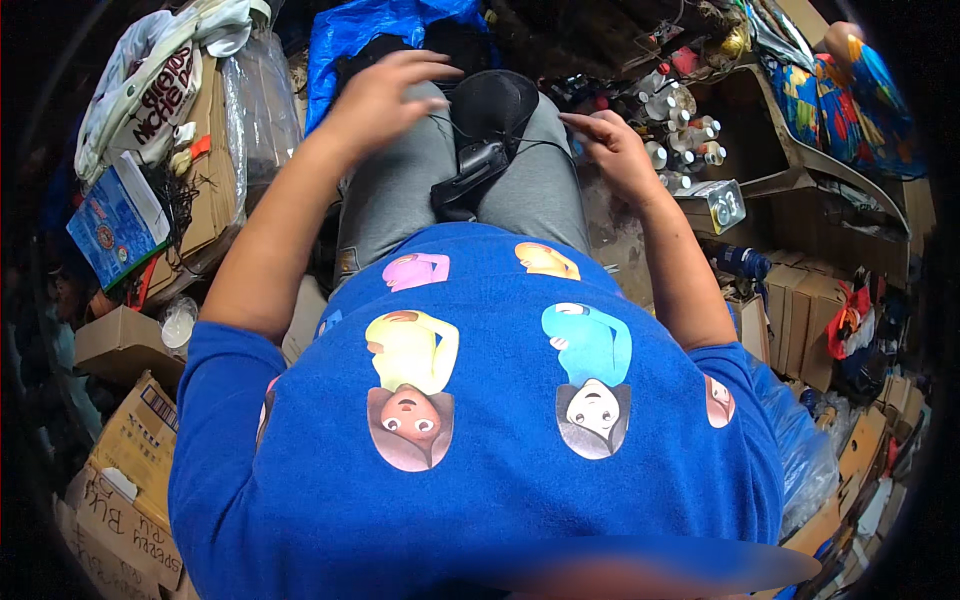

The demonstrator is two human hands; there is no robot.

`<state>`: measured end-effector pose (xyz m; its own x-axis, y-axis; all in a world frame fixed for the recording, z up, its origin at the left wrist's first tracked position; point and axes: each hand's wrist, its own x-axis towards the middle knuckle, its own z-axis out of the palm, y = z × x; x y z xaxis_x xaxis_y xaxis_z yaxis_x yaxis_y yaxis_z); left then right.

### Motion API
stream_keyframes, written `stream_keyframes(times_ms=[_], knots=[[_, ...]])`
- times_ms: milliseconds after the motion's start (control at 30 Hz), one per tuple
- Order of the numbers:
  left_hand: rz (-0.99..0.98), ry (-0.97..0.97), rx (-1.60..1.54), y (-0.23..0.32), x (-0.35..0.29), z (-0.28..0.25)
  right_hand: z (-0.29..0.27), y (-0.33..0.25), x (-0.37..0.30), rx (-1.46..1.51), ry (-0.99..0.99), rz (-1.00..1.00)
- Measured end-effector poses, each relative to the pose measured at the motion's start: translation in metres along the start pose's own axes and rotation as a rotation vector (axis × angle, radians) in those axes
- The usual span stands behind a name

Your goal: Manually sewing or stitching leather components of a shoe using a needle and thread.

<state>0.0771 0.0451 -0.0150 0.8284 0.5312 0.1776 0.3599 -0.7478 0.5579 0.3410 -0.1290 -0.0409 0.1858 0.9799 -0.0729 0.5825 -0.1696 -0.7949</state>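
My left hand (385, 98) is over my left thigh, its fingers spread and slightly blurred, with nothing visible in it. Beside my right knee, my right hand (612, 150) has its index finger stretched out and the others partly bent; I see nothing held. Between the two hands, a black handheld device (478, 170) lies on my lap across the grey trousers (545, 190). A thin dark cord (545, 142) loops from it toward both hands. A round black item (495, 98) sits just beyond the device, its kind unclear.
Several small bottles (685, 135) with pale caps cluster at the right, near a clear plastic container (722, 207). Cardboard boxes (805, 305) stand farther right. At the left are a blue packet (118, 222), a white printed bag (150, 90) and cartons (135, 345). Blue plastic sheeting (340, 45) lies ahead.
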Motion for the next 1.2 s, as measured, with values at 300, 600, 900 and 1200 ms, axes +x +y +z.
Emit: stream_keyframes(times_ms=[300, 600, 900, 1200], knots=[[0.115, -0.491, 0.057, 0.038, 0.068, 0.029, 0.013, -0.011, 0.022, 0.004, -0.075, -0.123], [0.031, -0.715, -0.284, 0.013, 0.071, 0.039, 0.021, -0.021, 0.02, 0.021, -0.136, -0.103], [0.0, -0.845, -0.462, 0.0, 0.066, 0.04, 0.034, -0.033, 0.0, -0.225, 0.007, -0.244], [0.033, -0.71, -0.257, 0.006, 0.074, 0.045, 0.032, -0.08, 0.025, -0.849, -0.225, -0.36]])
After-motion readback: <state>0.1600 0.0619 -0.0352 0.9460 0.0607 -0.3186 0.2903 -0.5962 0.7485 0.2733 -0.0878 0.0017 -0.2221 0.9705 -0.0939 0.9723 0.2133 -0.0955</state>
